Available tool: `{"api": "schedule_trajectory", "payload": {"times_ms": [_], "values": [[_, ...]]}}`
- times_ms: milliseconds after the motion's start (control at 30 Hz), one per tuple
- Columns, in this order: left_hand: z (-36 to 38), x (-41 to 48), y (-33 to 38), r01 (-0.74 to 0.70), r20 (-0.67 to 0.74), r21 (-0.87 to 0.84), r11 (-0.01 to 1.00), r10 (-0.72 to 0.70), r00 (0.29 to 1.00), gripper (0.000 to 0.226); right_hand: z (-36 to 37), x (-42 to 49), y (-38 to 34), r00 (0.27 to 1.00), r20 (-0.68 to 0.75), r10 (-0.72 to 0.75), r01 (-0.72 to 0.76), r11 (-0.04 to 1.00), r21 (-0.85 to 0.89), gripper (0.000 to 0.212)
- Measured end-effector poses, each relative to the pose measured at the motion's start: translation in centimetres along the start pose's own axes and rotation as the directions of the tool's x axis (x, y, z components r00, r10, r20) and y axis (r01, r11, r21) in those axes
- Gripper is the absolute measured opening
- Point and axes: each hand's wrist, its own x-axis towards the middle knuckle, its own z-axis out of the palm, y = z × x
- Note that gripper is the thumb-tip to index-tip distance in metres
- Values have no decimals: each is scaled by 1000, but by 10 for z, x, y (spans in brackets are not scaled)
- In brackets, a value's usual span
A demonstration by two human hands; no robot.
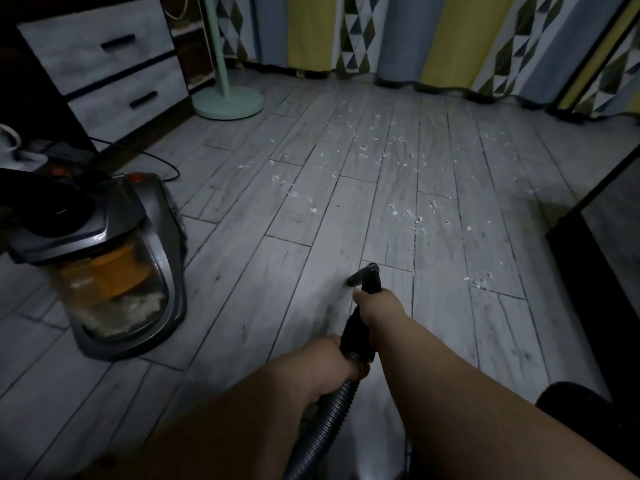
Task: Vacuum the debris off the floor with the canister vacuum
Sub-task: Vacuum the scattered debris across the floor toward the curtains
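A grey canister vacuum [114, 258] with an orange filter and a see-through dust bin stands on the floor at the left. Its black ribbed hose [329, 420] runs up from the bottom edge to a black handle and nozzle [369, 275], whose tip rests near the floor at centre. My left hand [329, 362] grips the hose where it meets the handle. Further forward, my right hand [375, 306] holds the handle. Small white debris [391, 150] lies scattered over the grey plank floor [242, 271], ahead and to the right of the nozzle.
A drawer unit [110, 71] stands at the back left, with a mint-green lamp base [228, 102] beside it. A black cable [162, 164] runs along the floor behind the vacuum. Patterned curtains [415, 36] hang along the back. Dark furniture [609, 237] edges the right side.
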Motion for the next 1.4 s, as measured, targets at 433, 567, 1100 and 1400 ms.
{"api": "schedule_trajectory", "payload": {"times_ms": [433,567,1100,1400], "values": [[22,-61,-37,-2,20,74,997,0,1000,24,3,-63,40,998,15,62,-60,994,-88,50],[30,-84,-61,5,18,93,996,-7,1000,34,14,-87,64,999,14,40,-39,997,-64,50],[3,-142,-136,0,-151,108,994,17,988,42,86,-155,92,978,196,-71,43,989,144,37],[-39,-113,-131,-11,-151,88,996,24,988,31,123,-117,48,992,105,-66,76,993,-93,45]]}}
